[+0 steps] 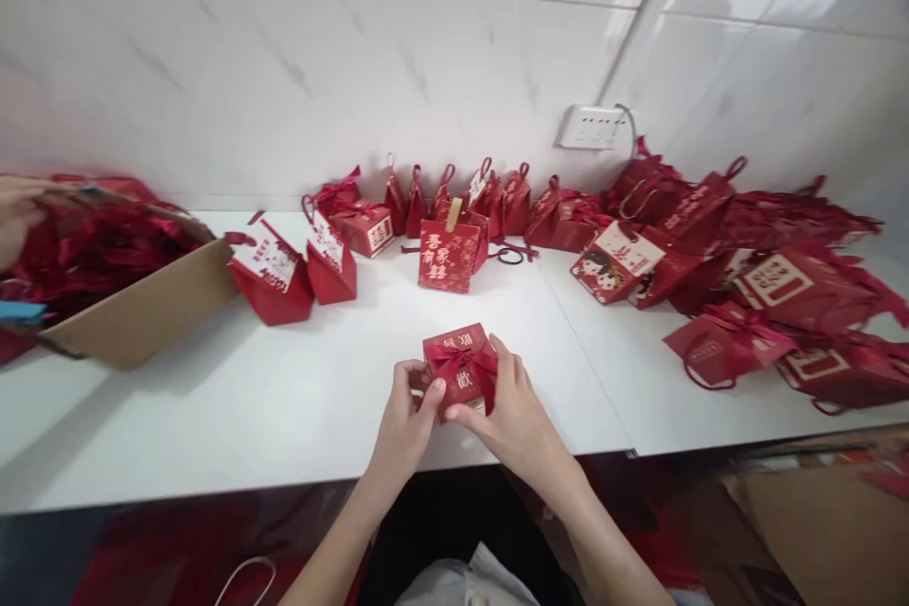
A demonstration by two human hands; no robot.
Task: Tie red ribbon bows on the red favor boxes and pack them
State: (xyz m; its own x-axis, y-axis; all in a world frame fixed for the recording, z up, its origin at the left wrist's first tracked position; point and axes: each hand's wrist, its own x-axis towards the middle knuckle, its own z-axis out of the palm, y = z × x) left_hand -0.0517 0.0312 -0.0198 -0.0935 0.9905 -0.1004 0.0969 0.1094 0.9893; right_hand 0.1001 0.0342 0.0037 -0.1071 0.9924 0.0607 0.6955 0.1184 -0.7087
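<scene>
A small red gift box with gold characters and a dark pink ribbon bow is held near the front edge of the white table. On its left side, my left hand grips it, thumb on the front face. My right hand is closed round the right side, its thumb low on the front. The box's underside and some fingertips are hidden. Straight behind it stands a red patterned box with a gold tab at its top. A dark ring-shaped cord lies beside that box.
Small red bags line the wall. More red boxes are heaped at right. A cardboard carton of red ribbons stands at left, with another person's hand at its edge. A power strip hangs on the wall.
</scene>
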